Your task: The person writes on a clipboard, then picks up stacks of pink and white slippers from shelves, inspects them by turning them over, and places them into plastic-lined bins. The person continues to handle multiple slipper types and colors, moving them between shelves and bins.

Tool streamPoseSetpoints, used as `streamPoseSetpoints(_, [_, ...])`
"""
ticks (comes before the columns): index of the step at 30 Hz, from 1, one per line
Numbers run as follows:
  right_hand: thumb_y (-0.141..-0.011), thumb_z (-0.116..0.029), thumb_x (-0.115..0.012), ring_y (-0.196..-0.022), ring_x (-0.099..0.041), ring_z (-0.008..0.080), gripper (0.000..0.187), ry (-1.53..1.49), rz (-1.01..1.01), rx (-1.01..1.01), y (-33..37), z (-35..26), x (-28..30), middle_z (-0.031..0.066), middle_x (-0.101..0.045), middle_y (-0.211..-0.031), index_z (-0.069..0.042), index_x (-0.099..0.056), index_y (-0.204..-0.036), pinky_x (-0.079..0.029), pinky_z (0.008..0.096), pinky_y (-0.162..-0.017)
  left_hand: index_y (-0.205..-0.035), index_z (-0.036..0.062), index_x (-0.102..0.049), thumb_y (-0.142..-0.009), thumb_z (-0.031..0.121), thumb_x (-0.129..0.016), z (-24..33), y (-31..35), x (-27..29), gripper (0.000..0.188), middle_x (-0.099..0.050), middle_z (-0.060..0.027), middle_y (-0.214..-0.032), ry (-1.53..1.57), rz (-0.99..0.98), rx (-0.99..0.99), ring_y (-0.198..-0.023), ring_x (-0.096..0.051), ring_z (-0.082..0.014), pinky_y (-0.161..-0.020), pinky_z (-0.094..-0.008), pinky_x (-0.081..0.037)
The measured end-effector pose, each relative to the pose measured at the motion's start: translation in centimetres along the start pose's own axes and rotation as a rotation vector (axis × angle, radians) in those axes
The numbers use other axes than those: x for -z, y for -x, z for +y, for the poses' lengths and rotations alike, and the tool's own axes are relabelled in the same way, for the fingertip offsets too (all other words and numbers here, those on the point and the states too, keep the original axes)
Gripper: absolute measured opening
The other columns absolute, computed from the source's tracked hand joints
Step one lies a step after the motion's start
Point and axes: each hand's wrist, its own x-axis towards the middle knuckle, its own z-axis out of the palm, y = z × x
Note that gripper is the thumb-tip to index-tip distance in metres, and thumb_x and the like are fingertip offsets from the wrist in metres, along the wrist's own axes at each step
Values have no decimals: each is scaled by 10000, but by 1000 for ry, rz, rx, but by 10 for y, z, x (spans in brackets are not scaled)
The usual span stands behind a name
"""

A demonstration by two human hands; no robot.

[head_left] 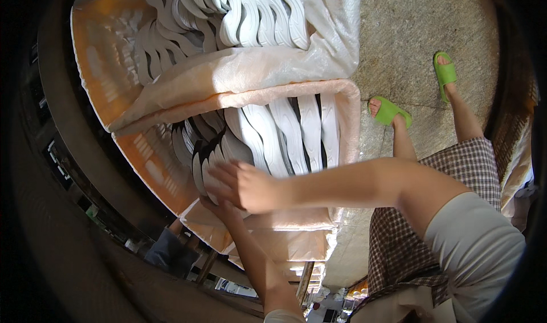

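My right hand [253, 189] reaches in from the right over the nearer plastic-lined crate. It is blurred, with fingers stretched out and apart beside several white curved pieces [199, 172] that look like shoe soles. Below it, my left hand [220, 209] is at the near end of those same soles. Most of its fingers are hidden by the right hand and the soles, so its grip cannot be made out. More white soles [288, 132] stand on edge in a row in this crate, and some darker ones lie in shadow behind them.
A second orange crate [94, 49] beyond holds stacked white soles [250, 15] under clear plastic lining [336, 32]. Further crates [285, 246] stand below. A dark curved surface [62, 100] runs along the left. My feet, in green slippers [389, 113], are on the concrete floor [410, 21].
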Motion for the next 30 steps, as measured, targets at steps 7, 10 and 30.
streamPoseSetpoints(7, [-737,-400,-654,-1069,-536,277,833,91,-424,-258,-62,56,-31,141,-568,-1132,-118,-276,-1424,-395,371,-929,-1388,-37,-229,-913,606,-335,-21,-13,8,806,-299,-238,-1390,-218,51,-61,-1256,-362,-333,-1027,-415,-319])
streamPoseSetpoints(10, [-793,-304,-603,-984,-564,241,667,91,-496,-193,-54,43,-22,98,-591,-1055,-119,-353,-1383,-427,338,-850,-1388,-19,-252,-940,568,-277,-33,-30,7,739,-325,-209,-1386,-29,1,96,-1250,-381,-313,-1033,-403,-320])
streamPoseSetpoints(30, [-699,-191,-694,-946,-556,295,456,-508,-191,-22,96,19,123,137,-545,-1053,-63,-496,-1090,-442,421,-795,-1454,93,-159,-963,490,-289,19,-20,-39,644,-256,-120,-1469,526,-201,543,-1315,-318,-292,-1087,-407,-283])
